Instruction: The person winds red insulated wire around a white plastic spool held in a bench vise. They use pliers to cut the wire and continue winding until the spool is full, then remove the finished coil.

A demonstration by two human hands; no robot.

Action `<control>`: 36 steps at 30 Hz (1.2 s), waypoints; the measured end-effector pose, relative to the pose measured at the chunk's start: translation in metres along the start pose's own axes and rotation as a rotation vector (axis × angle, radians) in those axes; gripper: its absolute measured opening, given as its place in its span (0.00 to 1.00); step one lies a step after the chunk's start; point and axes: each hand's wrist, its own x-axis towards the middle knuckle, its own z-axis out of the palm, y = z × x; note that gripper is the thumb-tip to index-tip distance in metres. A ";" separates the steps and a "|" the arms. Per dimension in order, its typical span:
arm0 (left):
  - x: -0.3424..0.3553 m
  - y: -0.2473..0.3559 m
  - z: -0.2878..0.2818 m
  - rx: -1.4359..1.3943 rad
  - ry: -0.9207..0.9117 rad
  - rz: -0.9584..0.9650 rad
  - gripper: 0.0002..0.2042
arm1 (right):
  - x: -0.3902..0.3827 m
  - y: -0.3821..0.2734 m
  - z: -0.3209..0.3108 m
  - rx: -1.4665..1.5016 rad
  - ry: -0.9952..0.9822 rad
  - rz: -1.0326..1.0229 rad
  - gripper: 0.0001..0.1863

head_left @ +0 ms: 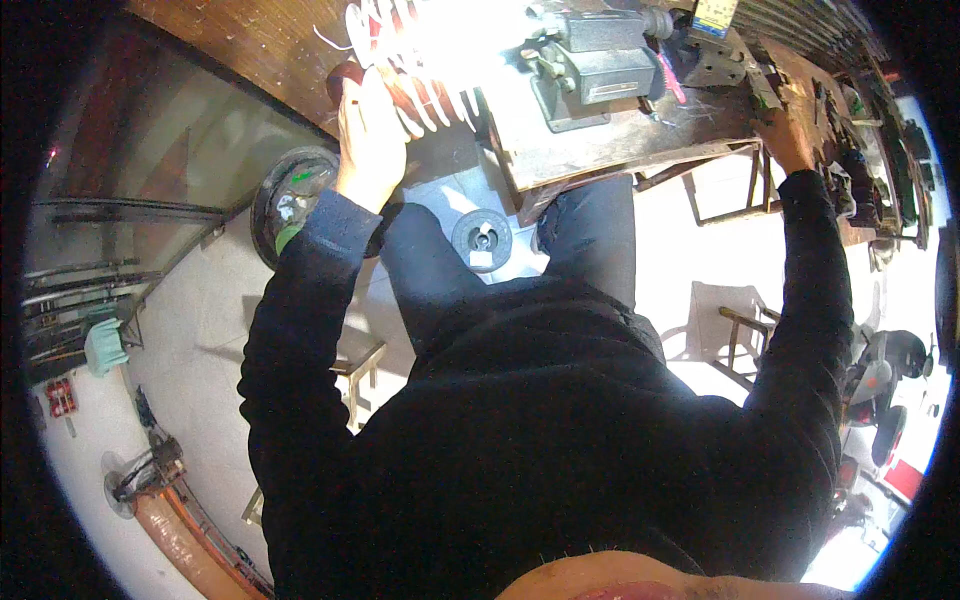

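From the middle of the view, a seated person's left hand (pixel 370 140) is at 11 o'clock, its grip partly closed, fingers and thumb against the near left end of a reddish-brown piece (pixel 405 92) that lies between 11 and 12 o'clock. White bands (pixel 390 48) run across the piece in a close row, so that part of the work looks done; a loose white end (pixel 332 40) sticking out to its left suggests the work is unfinished, though how much is left cannot be told, because strong glare at 12 o'clock washes out the far side. The right hand (pixel 785 140) is stretched to 2 o'clock, well apart from the piece, among small dark items at the edge of the wooden tabletop (pixel 580 160); its fingers are too obscured to tell how open that grip is or whether it has hold of anything. Between the two hands, at 1 o'clock, a bulky grey metal vise (pixel 610 75) stands in the way, with a pink-handled tool (pixel 672 78) just right of it. A round bin (pixel 262 215) of scraps is at 10 o'clock, a dark disc (pixel 482 225) lies on the floor near 12 o'clock, between the knees, and a wooden stool (pixel 738 316) is at 3 o'clock.
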 end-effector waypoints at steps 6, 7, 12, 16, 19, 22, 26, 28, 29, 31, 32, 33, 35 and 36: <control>-0.005 -0.009 -0.005 -0.167 -0.089 -0.067 0.24 | -0.070 -0.157 -0.121 0.507 0.463 -0.533 0.11; -0.004 -0.004 -0.005 -0.306 -0.103 -0.074 0.23 | -0.086 -0.190 -0.134 0.539 0.389 -0.684 0.09; 0.003 0.044 -0.013 -0.625 -0.242 -0.306 0.23 | -0.092 -0.306 -0.159 0.279 0.420 -1.069 0.14; 0.013 0.075 -0.020 -0.646 -0.364 -0.504 0.28 | -0.073 -0.338 -0.160 0.302 0.478 -1.283 0.14; 0.015 0.078 -0.007 -0.894 -0.339 -0.412 0.29 | -0.061 -0.333 -0.173 0.494 -0.069 -1.291 0.16; 0.024 0.073 -0.008 -1.286 -0.644 -0.270 0.25 | -0.063 -0.327 -0.181 0.980 -0.742 -0.822 0.15; 0.010 0.080 -0.011 -0.638 -0.303 -0.366 0.31 | -0.072 -0.337 -0.171 0.870 -0.545 -0.727 0.12; 0.007 0.089 -0.009 -0.467 -0.226 -0.377 0.31 | -0.075 -0.337 -0.169 0.881 -0.424 -0.821 0.12; 0.007 0.093 -0.011 -0.504 -0.244 -0.369 0.29 | -0.076 -0.336 -0.169 0.881 -0.479 -0.752 0.11; 0.008 0.100 -0.010 -0.519 -0.236 -0.392 0.29 | -0.075 -0.332 -0.173 0.903 -0.552 -0.717 0.12; 0.009 0.103 -0.008 -0.498 -0.213 -0.425 0.30 | -0.074 -0.330 -0.175 0.925 -0.573 -0.751 0.12; 0.010 0.104 -0.007 -0.484 -0.197 -0.457 0.30 | -0.071 -0.329 -0.177 0.966 -0.557 -0.885 0.14; 0.010 0.106 -0.004 -0.508 -0.174 -0.477 0.30 | -0.066 -0.328 -0.178 0.817 -0.439 -1.106 0.16; 0.011 0.107 -0.003 -0.537 -0.174 -0.473 0.30 | -0.063 -0.329 -0.176 0.628 -0.335 -1.183 0.16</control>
